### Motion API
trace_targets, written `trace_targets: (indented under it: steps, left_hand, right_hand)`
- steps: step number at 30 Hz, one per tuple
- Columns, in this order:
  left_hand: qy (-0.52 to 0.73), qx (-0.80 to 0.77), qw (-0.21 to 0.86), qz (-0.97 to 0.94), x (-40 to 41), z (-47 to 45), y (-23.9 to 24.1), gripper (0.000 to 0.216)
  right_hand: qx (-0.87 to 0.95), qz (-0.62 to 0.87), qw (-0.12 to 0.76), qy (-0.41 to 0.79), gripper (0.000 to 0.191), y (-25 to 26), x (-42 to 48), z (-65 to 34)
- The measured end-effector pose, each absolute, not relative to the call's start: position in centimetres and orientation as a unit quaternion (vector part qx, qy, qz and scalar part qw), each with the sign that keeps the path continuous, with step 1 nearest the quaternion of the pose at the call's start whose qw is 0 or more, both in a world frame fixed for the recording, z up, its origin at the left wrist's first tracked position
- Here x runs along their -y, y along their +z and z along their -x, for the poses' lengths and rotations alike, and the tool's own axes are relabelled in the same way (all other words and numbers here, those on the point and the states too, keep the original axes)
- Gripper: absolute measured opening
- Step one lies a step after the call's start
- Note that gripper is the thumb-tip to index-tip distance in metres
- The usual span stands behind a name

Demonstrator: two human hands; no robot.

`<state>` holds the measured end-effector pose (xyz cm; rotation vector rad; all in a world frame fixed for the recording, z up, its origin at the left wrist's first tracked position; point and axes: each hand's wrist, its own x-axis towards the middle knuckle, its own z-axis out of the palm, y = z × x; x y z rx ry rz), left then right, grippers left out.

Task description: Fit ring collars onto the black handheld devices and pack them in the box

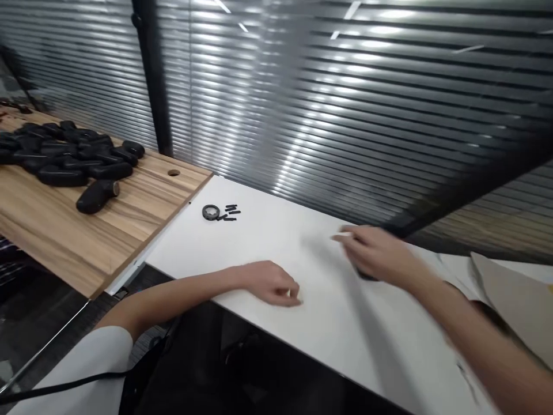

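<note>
My left hand rests on the white table, fingers curled in and thumb bent towards them. A small gap shows between the fingertips, and I see nothing held there. My right hand is over the far side of the table, blurred by motion, its fingertips pointing left. Whether it holds anything is unclear. A dark object shows partly from beneath that hand; its kind is hidden. Further left lie a black ring with a notched inner edge and several small black strips beside it, apart from both hands.
A wood-topped table adjoins the white table on the left, bearing many black rounded pieces. One piece with a brownish end lies nearer. Grey cardboard lies at right. Blinds stand behind.
</note>
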<state>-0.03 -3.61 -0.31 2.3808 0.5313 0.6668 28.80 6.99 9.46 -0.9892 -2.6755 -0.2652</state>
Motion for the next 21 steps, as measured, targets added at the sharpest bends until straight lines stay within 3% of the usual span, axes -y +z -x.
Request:
trace_targets:
  steps: [3,6,10,15,21]
  left_hand:
    - [0.22,-0.108,0.141,-0.959,4.0,0.4,-1.5,0.03]
    - [0.259,-0.101,0.104,-0.955,4.3,4.6,-1.3,0.03]
    - [0.34,-0.384,0.13,-0.848,5.6,17.1,2.6,0.032]
    - [0.331,-0.734,0.047,-0.592,9.3,33.3,8.3,0.016]
    - [0.298,-0.861,0.05,-0.409,12.9,41.5,10.0,0.058]
  right_hand:
    - [0.964,0.244,0.086,-0.065,0.047,4.8,-7.7,-18.3]
    - [0.949,0.311,0.056,-0.007,0.061,1.1,-7.1,-11.0]
    - [0.929,0.367,0.028,0.042,0.067,-1.1,-6.6,-9.2]
    - [0.928,0.365,0.054,0.043,0.068,-1.8,-7.4,-10.2]
    - [0.929,0.36,0.072,0.058,0.068,-2.3,-7.7,-10.0]
